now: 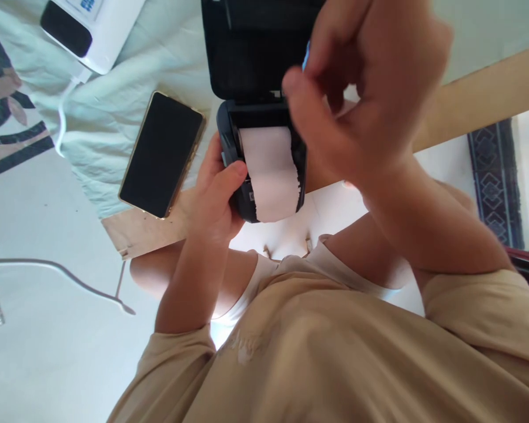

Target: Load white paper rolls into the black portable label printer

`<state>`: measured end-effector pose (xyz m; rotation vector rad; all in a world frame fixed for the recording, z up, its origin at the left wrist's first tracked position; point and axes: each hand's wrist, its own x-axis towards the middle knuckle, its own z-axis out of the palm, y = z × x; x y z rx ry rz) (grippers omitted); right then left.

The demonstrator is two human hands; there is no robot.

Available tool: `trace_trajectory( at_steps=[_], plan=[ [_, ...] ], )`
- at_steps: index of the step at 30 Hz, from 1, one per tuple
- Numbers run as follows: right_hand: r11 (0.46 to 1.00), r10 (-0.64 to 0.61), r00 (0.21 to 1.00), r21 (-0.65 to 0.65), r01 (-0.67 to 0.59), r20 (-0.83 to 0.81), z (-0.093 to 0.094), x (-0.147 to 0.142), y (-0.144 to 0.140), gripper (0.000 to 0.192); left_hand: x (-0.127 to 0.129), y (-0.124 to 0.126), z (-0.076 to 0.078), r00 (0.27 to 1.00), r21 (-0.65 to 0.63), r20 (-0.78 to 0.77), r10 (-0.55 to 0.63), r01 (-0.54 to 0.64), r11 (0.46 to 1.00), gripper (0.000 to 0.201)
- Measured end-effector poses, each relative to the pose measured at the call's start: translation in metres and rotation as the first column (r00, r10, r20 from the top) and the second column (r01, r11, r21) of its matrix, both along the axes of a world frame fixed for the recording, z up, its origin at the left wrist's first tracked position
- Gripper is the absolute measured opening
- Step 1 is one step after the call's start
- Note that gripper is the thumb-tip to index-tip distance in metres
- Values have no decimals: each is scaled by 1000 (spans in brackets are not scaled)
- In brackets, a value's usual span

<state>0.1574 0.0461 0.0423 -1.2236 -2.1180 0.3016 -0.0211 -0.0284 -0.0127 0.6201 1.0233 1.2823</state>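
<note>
My left hand [218, 197] is wrapped round a small dark thermal receipt printer [301, 202], thumb resting on its near left edge. The printer's black cover [255, 56] is swung up, away from me. Inside sits a white paper roll [268, 158], its loose, jagged-edged end hanging over the printer's front. My right hand [370, 94] is raised above the right side of the cover, slightly blurred, thumb and fingers pinched together. A sliver of something blue [306, 56] shows at its fingertips; what it is, I cannot make out.
A black-screened smartphone [162, 154] lies left of the printer on a pale green cloth [176, 59] over a wooden table [145, 232]. At the upper left, a white device [108, 35] has a white cable [62, 114] plugged in. A dark patterned rug [496, 182] lies at right.
</note>
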Motion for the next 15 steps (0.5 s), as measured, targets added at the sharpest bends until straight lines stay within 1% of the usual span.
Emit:
trace_trajectory(
  at_steps=[1, 2, 4, 6, 8, 10, 11, 13, 15],
  plan=[
    [999, 35, 995, 1, -35, 94, 0, 0, -3, 28, -1, 0, 0, 1000, -2, -6, -5, 5, 1000, 47],
    [998, 68, 982, -28, -64, 174, 3, 0, -6, 25, -1, -1, 0, 1000, 4, -10, -5, 5, 1000, 49],
    [985, 125, 944, -152, -82, 305, 11, -4, -10, 18, -3, -1, -2, 1000, 17, -19, 11, -11, 1000, 48],
    [956, 168, 896, -289, -47, 411, 22, -10, -12, 13, -5, -2, -3, 999, 14, -36, 16, -16, 1000, 45],
    [915, 193, 865, -402, 12, 463, 29, -16, -11, 6, -6, -2, -5, 999, 9, -41, 19, -19, 1000, 42],
    [875, 201, 854, -480, 64, 479, 30, -19, -9, 8, -6, -2, -6, 999, 14, -36, 12, -12, 1000, 42],
    [865, 197, 863, -496, 70, 465, 30, -18, -8, 11, -7, -2, -6, 999, 14, -36, 3, -2, 1000, 43],
    [880, 195, 902, -475, 12, 385, 28, -14, -9, 14, -7, -2, -5, 999, 20, -49, -12, 13, 1000, 45],
    [899, 232, 941, -423, -111, 247, 30, -4, -12, 18, -6, -3, -3, 998, 26, -65, -24, 26, 999, 48]
  ],
)
